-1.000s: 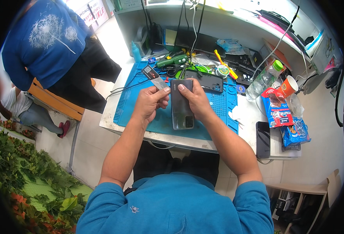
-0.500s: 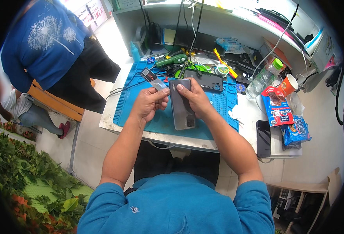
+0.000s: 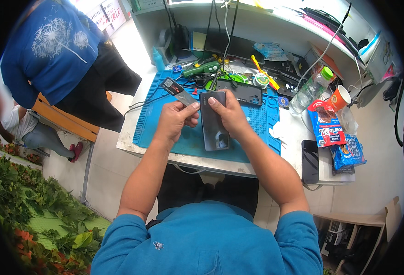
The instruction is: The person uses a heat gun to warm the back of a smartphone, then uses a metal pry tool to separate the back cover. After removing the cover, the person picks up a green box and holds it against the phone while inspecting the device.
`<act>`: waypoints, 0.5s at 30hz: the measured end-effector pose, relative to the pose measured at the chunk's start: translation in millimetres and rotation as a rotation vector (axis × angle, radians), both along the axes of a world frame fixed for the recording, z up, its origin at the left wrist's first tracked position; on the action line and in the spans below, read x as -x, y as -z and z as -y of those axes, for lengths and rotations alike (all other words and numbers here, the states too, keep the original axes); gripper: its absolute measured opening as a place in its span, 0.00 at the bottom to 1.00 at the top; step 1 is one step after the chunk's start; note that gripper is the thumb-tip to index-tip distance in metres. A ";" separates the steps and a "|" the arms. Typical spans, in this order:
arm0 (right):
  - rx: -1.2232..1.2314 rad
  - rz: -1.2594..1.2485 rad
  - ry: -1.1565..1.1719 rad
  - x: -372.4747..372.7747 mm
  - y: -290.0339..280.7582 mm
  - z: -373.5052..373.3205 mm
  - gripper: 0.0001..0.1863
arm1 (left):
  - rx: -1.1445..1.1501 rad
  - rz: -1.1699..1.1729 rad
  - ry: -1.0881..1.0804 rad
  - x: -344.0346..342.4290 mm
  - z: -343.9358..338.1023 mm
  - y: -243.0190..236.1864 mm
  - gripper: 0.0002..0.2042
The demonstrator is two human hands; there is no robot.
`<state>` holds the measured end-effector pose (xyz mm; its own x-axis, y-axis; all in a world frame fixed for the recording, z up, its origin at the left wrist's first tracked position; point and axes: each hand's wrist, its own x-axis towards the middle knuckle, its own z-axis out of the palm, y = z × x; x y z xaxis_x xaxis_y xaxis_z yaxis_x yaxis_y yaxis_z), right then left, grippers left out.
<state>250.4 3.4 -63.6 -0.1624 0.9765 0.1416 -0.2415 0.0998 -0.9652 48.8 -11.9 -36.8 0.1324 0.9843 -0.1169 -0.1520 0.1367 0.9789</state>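
My right hand (image 3: 234, 117) grips a dark grey smartphone (image 3: 212, 121) along its right side, thumb on its back, camera block toward me. My left hand (image 3: 173, 123) is closed on a thin flat card (image 3: 182, 95) with a black printed far end and a greyish strip running into the fingers. The strip's near tip is hidden by the fingers. Left fingertips sit close beside the phone's upper left edge; I cannot tell whether they touch it. Both hands are above the blue work mat (image 3: 154, 133). Beyond them lies a black phone case (image 3: 243, 93).
A green tool (image 3: 201, 70), cables and a yellow-handled brush (image 3: 265, 73) clutter the back. At right stand a clear bottle (image 3: 309, 94), an orange cup (image 3: 339, 99) and snack packets (image 3: 326, 123). Another phone (image 3: 309, 160) lies by the right edge. A person in blue (image 3: 57, 55) stands at left.
The card and my left fingers have shifted slightly. The phone has tilted a little in my right hand, its near end moving slightly away from me. Both grips are unchanged.
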 end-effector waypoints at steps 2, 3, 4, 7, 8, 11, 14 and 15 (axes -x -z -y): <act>0.035 -0.045 -0.040 -0.7 0.9 -0.4 0.21 | 0.045 0.014 0.023 3.5 -2.1 -0.4 0.11; 0.037 -0.049 -0.046 -0.4 0.3 0.1 0.20 | 0.061 0.022 0.031 5.0 -2.5 -0.5 0.11; 0.039 -0.054 -0.053 -0.1 -0.3 0.5 0.20 | 0.077 0.029 0.039 6.4 -2.9 -0.5 0.11; 0.037 -0.016 -0.046 -0.3 -2.1 1.4 0.20 | 0.099 0.042 0.056 8.3 -3.6 0.8 0.11; 0.040 -0.023 -0.051 -0.4 -1.2 1.1 0.20 | 0.102 0.045 0.061 8.6 -3.7 1.3 0.11; 0.036 -0.015 -0.046 -0.1 0.2 0.5 0.20 | 0.105 0.044 0.068 9.3 -4.0 1.9 0.11; -0.005 0.052 0.001 2.7 -1.3 2.4 0.20 | 0.095 0.027 0.052 8.6 -3.6 4.4 0.11; -0.026 0.076 0.021 3.7 0.3 2.2 0.20 | 0.097 0.029 0.053 8.9 -3.7 4.9 0.11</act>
<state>246.7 1.2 -63.9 -0.1528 0.9760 0.1552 -0.1649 0.1296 -0.9778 39.9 -8.2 -41.7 0.1881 0.9601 -0.2072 -0.1697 0.2395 0.9559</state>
